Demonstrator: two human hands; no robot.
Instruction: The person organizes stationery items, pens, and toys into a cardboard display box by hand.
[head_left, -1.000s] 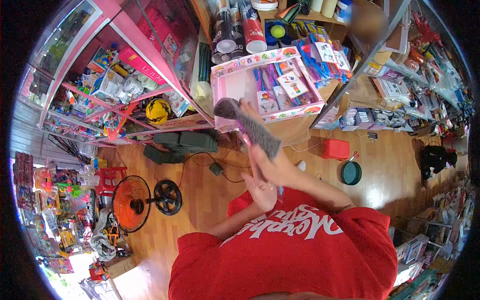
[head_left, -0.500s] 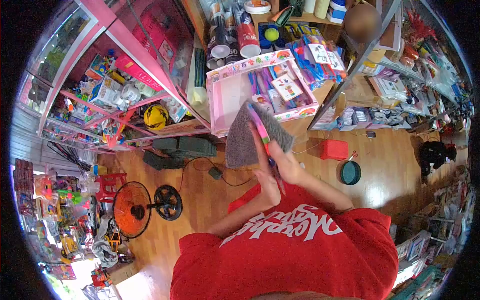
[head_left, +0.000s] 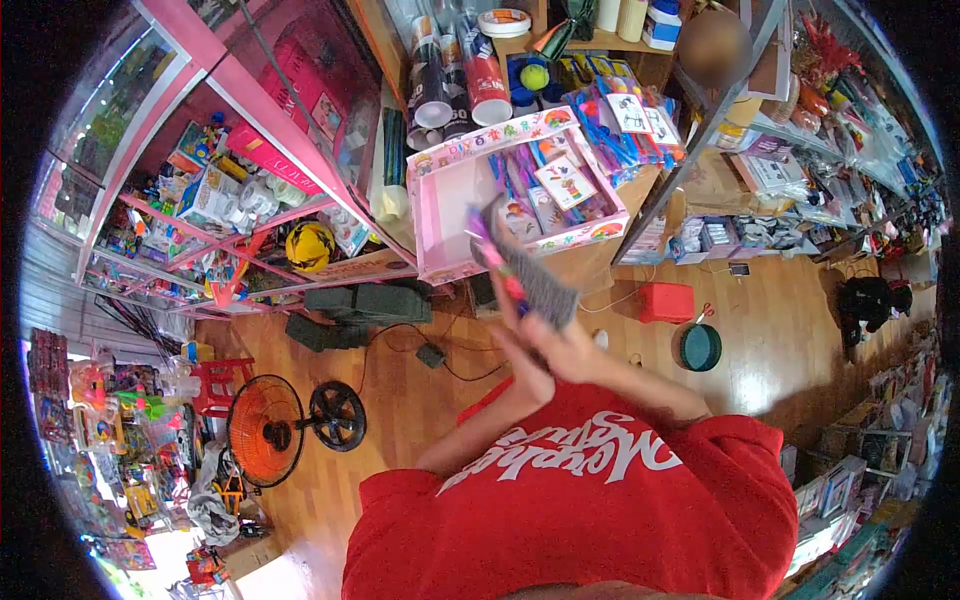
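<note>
Both hands are together in front of the red shirt. My left hand (head_left: 524, 368) is closed on a narrow pink and purple packet (head_left: 492, 248), which points up towards the display box. Its contents are smeared by motion. My right hand (head_left: 566, 345) is wrapped round a grey cloth (head_left: 548, 292), folded against the packet's right side. Just beyond the hands lies a pink-edged display box (head_left: 440, 262); its left part shows a bare pink bottom, its right part holds several similar packets with a printed card (head_left: 565, 182).
Behind the box stand tubes of shuttlecocks or similar (head_left: 487, 90) and more bagged packets (head_left: 630, 115). A pink glass cabinet (head_left: 300, 130) is at left. On the floor are an orange fan (head_left: 265, 430), a red box (head_left: 667, 302) and a green round container (head_left: 700, 347).
The packet and cloth have tilted and shifted slightly left. The cloth, spread wide on both sides of the packet before, is now narrow and folded along its right side.
</note>
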